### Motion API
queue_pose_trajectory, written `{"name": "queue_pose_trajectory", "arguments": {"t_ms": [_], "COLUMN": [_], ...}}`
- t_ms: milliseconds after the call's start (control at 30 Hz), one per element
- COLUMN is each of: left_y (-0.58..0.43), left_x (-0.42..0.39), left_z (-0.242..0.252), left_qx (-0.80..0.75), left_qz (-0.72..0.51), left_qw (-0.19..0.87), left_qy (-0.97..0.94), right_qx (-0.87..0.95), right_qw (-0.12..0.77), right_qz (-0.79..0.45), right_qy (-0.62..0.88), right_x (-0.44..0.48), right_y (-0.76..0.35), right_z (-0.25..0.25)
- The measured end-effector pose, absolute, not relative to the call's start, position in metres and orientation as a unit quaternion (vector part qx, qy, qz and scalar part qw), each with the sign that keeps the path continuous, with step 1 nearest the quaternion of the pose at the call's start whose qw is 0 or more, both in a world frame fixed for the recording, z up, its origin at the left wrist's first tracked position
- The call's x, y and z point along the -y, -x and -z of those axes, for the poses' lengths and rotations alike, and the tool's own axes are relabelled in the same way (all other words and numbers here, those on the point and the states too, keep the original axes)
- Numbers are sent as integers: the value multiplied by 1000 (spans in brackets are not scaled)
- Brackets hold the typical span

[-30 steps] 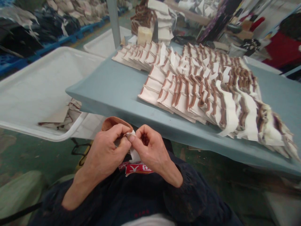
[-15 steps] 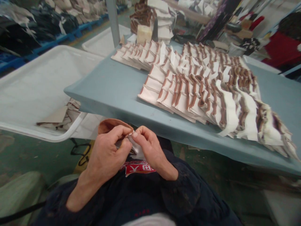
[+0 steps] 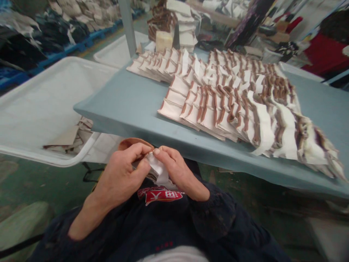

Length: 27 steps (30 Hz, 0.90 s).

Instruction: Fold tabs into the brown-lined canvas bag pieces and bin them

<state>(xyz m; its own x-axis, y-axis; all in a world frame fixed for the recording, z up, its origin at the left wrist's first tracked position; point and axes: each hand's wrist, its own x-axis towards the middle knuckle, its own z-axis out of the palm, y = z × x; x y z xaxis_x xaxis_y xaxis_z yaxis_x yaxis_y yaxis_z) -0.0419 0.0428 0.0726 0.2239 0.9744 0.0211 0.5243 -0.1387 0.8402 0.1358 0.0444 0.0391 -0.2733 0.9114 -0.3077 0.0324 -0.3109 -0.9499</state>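
Down over the lap, just below the tabletop (image 3: pixel 131 105) edge, both hands pinch shut: the left hand (image 3: pixel 121 176) grips a brown piece (image 3: pixel 132 142), the right hand (image 3: pixel 178 174) nips its white strip (image 3: pixel 160 171), fingertips touching, seemingly for fine control; similar pieces (image 3: pixel 218 112) overlap in rows above

Tan-brown piece (image 3: pixel 131 142) with white strip (image 3: pixel 159 171) in the hands; beyond them blue-grey table (image 3: pixel 128 105), cream-and-brown striped stacks (image 3: pixel 231 105), white bin (image 3: pixel 40 105) left.
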Motion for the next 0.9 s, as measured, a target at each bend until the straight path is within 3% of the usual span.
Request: {"name": "queue_pose_trajectory", "arguments": {"t_ms": [167, 400, 567, 700, 900], "left_y": [45, 56, 57, 53, 49], "left_x": [-49, -49, -48, -44, -37], "left_z": [-87, -109, -120, -121, -123], "left_qx": [-497, -463, -437, -420, -433], "left_qz": [-328, -281, -240, -249, -259], "left_qw": [461, 560, 532, 506, 526], "left_qy": [-658, -627, -685, -711, -685], "right_qx": [528, 662, 802, 860, 832], "right_qw": [334, 468, 407, 327, 254], "right_qz": [-630, -432, -354, -297, -397], "right_qy": [462, 396, 258, 254, 291], "right_x": [-52, -52, -64, -72, -66], "right_y": [-149, -175, -181, -180, -179], "right_z": [-44, -70, -91, -98, -109]}}
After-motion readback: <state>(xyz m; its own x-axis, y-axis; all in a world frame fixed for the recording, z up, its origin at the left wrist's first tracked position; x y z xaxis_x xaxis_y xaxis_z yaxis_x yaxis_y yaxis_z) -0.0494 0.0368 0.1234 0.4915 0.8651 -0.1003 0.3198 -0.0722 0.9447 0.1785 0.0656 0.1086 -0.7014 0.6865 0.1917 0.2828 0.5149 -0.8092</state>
